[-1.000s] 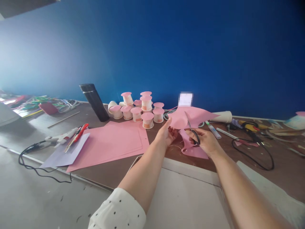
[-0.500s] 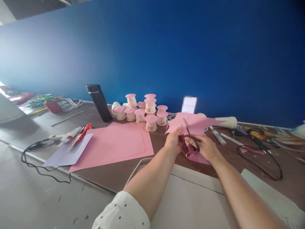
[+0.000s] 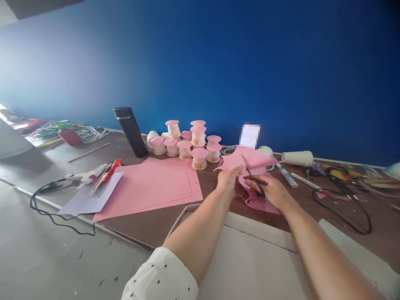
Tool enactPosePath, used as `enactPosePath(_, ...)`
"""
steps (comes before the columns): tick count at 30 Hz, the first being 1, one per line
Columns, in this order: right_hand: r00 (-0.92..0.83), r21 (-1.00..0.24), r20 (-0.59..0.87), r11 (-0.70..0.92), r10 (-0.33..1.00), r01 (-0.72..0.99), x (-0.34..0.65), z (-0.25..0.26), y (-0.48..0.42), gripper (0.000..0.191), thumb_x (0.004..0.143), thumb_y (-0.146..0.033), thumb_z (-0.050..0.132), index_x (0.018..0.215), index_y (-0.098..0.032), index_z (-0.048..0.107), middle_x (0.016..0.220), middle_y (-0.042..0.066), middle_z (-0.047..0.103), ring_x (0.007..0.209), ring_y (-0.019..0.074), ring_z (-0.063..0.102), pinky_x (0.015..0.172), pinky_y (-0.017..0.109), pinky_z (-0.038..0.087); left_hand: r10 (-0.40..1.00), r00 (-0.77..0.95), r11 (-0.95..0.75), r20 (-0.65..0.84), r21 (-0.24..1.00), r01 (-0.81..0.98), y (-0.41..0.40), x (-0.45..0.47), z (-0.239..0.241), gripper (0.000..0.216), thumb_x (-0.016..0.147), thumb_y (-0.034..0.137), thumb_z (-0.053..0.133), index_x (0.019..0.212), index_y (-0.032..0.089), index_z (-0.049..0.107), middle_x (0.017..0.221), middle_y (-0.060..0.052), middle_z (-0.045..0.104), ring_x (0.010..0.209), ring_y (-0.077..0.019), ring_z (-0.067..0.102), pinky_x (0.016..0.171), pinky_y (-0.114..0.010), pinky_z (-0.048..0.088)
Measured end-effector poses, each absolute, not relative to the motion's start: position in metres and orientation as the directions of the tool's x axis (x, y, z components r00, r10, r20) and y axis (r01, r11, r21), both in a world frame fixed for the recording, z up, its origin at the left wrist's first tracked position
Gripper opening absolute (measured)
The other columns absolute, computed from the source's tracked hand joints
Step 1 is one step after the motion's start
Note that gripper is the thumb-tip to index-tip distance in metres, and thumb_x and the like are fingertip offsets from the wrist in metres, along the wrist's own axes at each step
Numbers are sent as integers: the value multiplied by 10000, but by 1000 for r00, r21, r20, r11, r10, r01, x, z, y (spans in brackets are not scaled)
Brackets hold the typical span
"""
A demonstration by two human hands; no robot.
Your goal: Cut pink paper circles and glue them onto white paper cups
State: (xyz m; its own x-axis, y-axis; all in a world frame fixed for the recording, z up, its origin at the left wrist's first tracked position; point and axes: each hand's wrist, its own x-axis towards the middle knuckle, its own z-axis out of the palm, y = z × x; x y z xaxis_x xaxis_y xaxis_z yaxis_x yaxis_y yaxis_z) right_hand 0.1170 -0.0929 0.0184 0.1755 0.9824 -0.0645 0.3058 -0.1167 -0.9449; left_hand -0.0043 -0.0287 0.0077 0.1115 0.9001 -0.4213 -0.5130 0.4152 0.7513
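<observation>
Right of the flask point(image 3: 130, 132), beyond the cups point(image 3: 199, 163), the left hand point(image 3: 228, 181) pinches the paper point(image 3: 258, 157), thumb on top. The right hand point(image 3: 273, 192) has its fingers closed around the scissors point(image 3: 249, 171), blades at the paper. Nearer than the flask lie pink sheets point(image 3: 156, 185) and 1 glue gun point(image 3: 86, 176).

Left-hand grip point(image 3: 227, 183) is pinching the cut pink paper point(image 3: 259, 159) at its near side; right-hand grip point(image 3: 275, 191) is holding dark-handled scissors point(image 3: 260, 189), blades lying against the paper. On the bench point(image 3: 140, 229), pink-topped cups point(image 3: 200, 155) are standing clustered near a black bottle point(image 3: 131, 134), behind flat pink sheets point(image 3: 162, 183). At left, a lilac sheet point(image 3: 93, 200) is lying partly over these, a red-handled cutter point(image 3: 111, 171) resting on it beside a white glue gun point(image 3: 84, 175).
</observation>
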Motion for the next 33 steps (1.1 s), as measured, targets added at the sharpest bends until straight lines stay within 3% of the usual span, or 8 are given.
enactPosePath(17,156,-910,31,-36,987,413,124,15,-93,572,645,-596,785,1016,-161,786,623,14,632,599,168,564,581,287,490,902,150,425,-405,771,-474,-26,-6,3,344,648,318,839,674,162,534,502,53,430,385,-76,403,443,-243,402)
enactPosePath(33,180,-868,96,-6,979,496,132,9,-93,486,702,-643,714,854,-186,773,585,-1,605,581,159,538,570,280,432,920,137,384,-366,780,-494,-31,-8,12,371,685,231,801,591,174,446,460,60,420,384,-46,358,400,-185,288)
